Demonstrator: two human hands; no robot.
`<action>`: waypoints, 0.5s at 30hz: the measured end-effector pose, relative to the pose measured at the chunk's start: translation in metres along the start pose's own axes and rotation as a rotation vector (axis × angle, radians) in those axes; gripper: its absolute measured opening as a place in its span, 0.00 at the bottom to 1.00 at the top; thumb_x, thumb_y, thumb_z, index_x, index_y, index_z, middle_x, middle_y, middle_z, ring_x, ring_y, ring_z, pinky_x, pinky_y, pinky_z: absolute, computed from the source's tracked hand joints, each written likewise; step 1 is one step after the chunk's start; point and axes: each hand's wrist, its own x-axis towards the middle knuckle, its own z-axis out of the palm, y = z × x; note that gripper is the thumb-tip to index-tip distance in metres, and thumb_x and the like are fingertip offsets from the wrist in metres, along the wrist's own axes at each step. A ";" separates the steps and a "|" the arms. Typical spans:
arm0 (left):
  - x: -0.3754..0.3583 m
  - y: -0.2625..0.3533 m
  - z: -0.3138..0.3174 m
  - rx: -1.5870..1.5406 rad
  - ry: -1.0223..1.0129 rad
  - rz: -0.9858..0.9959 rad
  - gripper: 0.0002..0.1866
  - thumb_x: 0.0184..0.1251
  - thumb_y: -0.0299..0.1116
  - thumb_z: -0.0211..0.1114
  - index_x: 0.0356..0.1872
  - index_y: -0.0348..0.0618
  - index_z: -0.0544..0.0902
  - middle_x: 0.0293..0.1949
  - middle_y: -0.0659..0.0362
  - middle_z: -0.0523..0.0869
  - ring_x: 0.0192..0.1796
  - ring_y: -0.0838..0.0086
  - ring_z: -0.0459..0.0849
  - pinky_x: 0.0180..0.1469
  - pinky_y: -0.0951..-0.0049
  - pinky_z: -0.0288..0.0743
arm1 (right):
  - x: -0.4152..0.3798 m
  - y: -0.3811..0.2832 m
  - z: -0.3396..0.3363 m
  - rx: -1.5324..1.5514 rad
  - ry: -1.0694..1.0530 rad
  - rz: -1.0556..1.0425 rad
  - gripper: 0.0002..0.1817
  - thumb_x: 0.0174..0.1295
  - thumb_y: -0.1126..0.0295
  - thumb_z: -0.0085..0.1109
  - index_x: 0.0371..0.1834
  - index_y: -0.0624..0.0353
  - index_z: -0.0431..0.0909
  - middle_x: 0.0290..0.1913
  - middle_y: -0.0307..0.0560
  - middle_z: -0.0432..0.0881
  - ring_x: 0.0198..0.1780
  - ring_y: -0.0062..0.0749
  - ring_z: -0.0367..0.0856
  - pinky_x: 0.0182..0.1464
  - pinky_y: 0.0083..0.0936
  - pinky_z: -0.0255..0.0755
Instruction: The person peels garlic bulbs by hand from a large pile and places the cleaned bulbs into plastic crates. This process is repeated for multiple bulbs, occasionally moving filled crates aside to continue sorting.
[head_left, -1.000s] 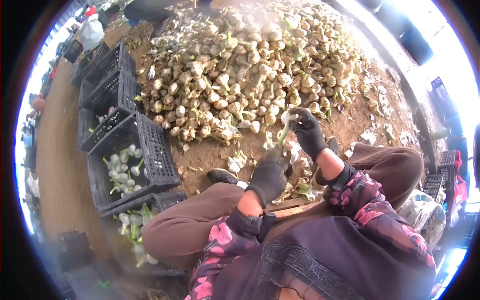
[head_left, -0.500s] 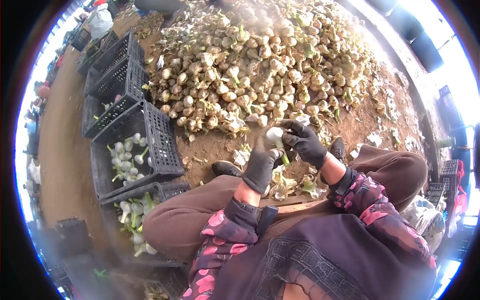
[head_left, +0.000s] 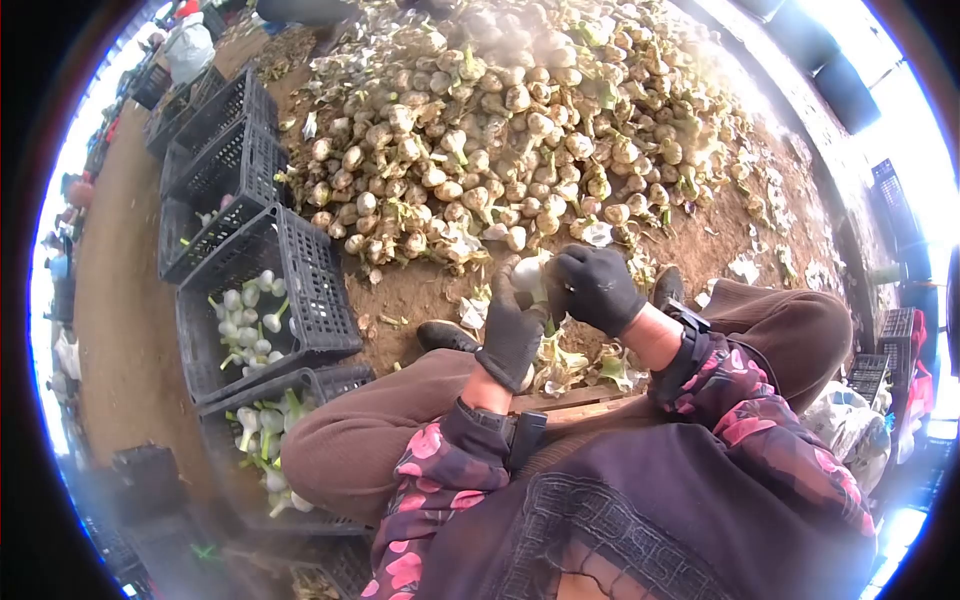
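Observation:
A white, cleaned garlic bulb (head_left: pixel 528 274) is held up in front of my knees. My left hand (head_left: pixel 512 335), in a dark glove, grips it from the left with the fingers round its side. On the right, my gloved right hand (head_left: pixel 598 288) is closed with its fingertips against the bulb and its neck. The green stem seen earlier is mostly hidden between the hands. Below them, peeled husks and leaves (head_left: pixel 562 365) lie on the ground between my legs.
A large heap of unpeeled garlic (head_left: pixel 480 150) spreads ahead. To my left, black crates stand in a row; a near crate (head_left: pixel 325 290) and the crate beside my knee (head_left: pixel 345 380) contain white bulbs. A concrete ledge (head_left: pixel 800 130) runs along the right. Plastic bags (head_left: pixel 845 430) lie at far right.
My right hand has rolled over and its fingers have curled tighter against the bulb. Both hands with the bulb have shifted slightly left, and the whole view has moved a little.

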 end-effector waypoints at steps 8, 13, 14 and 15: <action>-0.001 -0.002 0.009 -0.167 -0.138 0.046 0.33 0.55 0.12 0.44 0.65 0.43 0.60 0.48 0.56 0.79 0.46 0.73 0.82 0.46 0.80 0.76 | 0.007 0.045 0.000 0.398 0.198 0.564 0.07 0.59 0.73 0.53 0.24 0.61 0.72 0.22 0.48 0.77 0.24 0.39 0.79 0.30 0.31 0.74; 0.002 -0.005 0.007 -0.089 -0.195 0.083 0.28 0.57 0.14 0.48 0.62 0.38 0.68 0.45 0.59 0.81 0.47 0.75 0.81 0.48 0.78 0.75 | -0.001 0.081 0.008 1.621 0.586 0.864 0.04 0.66 0.72 0.48 0.33 0.58 0.70 0.28 0.41 0.76 0.28 0.32 0.79 0.30 0.30 0.77; 0.003 -0.007 0.003 -0.103 -0.266 0.085 0.25 0.59 0.16 0.50 0.60 0.38 0.69 0.45 0.58 0.81 0.46 0.75 0.81 0.47 0.77 0.76 | -0.004 0.087 0.006 1.593 0.608 0.837 0.02 0.66 0.74 0.48 0.35 0.57 0.70 0.30 0.40 0.75 0.32 0.34 0.80 0.32 0.30 0.78; 0.002 -0.006 0.000 -0.117 -0.336 0.088 0.22 0.61 0.18 0.52 0.59 0.39 0.71 0.46 0.57 0.81 0.46 0.75 0.81 0.47 0.76 0.77 | -0.004 0.085 0.001 1.215 0.522 0.854 0.06 0.66 0.68 0.51 0.37 0.58 0.75 0.28 0.46 0.78 0.34 0.37 0.82 0.35 0.32 0.78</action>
